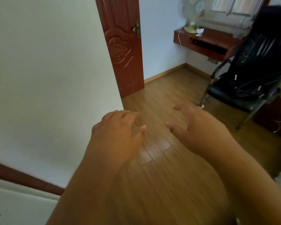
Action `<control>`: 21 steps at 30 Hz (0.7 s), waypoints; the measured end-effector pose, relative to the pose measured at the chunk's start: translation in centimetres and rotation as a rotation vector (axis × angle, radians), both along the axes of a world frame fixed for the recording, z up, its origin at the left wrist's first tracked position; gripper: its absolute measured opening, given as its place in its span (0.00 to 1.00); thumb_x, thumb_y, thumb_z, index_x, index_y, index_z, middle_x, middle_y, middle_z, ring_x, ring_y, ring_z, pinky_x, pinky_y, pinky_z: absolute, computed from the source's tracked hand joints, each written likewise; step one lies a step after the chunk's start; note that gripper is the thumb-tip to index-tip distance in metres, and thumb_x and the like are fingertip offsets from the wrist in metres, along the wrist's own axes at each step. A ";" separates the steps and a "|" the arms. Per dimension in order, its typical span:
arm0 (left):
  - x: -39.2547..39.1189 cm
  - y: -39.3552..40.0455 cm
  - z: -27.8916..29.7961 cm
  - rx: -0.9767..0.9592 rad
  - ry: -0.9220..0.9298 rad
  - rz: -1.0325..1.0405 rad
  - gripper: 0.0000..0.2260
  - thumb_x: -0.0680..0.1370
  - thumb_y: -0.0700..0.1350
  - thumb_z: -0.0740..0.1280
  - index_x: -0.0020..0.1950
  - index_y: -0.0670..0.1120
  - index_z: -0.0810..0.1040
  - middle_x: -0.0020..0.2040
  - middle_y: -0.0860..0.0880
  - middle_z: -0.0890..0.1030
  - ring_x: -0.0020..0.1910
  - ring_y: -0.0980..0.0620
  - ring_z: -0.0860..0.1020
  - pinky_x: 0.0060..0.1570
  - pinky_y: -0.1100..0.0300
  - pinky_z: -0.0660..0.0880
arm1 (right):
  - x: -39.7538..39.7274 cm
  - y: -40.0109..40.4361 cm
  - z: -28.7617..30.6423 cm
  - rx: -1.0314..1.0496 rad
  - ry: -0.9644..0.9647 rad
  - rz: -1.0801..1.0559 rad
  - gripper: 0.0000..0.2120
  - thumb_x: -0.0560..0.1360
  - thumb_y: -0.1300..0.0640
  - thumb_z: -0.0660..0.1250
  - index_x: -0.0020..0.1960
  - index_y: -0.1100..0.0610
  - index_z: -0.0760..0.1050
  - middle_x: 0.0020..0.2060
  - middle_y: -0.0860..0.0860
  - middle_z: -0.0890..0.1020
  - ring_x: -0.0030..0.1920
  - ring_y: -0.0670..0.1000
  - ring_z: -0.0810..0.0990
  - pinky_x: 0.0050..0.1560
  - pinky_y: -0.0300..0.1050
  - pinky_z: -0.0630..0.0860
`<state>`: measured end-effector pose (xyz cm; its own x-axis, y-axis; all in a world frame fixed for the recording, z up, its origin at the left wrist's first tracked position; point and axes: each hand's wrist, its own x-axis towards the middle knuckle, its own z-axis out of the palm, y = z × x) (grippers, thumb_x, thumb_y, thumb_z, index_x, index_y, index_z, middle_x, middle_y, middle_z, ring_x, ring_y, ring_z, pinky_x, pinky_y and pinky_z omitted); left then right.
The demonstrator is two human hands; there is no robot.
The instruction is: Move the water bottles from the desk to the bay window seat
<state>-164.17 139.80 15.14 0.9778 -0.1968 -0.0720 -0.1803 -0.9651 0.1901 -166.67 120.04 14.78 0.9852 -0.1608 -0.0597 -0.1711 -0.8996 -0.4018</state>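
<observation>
No water bottles in view: both hands empty, left hand [118, 127] and right hand [195, 122] with fingers loosely spread over the floor [161, 98], tabletop [214, 35] far ahead-right, nearer the right.

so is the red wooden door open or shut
Open: the door is swung in against the white wall, and the wooden floor runs on past its edge.

Red-brown wall-mounted desk [208, 41] under the window; no water bottle discernible on it
</observation>
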 end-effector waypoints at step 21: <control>25.2 -10.6 -1.5 -0.157 -0.019 -0.448 0.23 0.82 0.65 0.56 0.76 0.61 0.66 0.75 0.60 0.68 0.77 0.57 0.60 0.71 0.51 0.65 | 17.0 -8.8 -0.1 -0.068 0.070 -0.381 0.33 0.78 0.35 0.64 0.79 0.40 0.58 0.77 0.45 0.67 0.72 0.51 0.73 0.66 0.53 0.77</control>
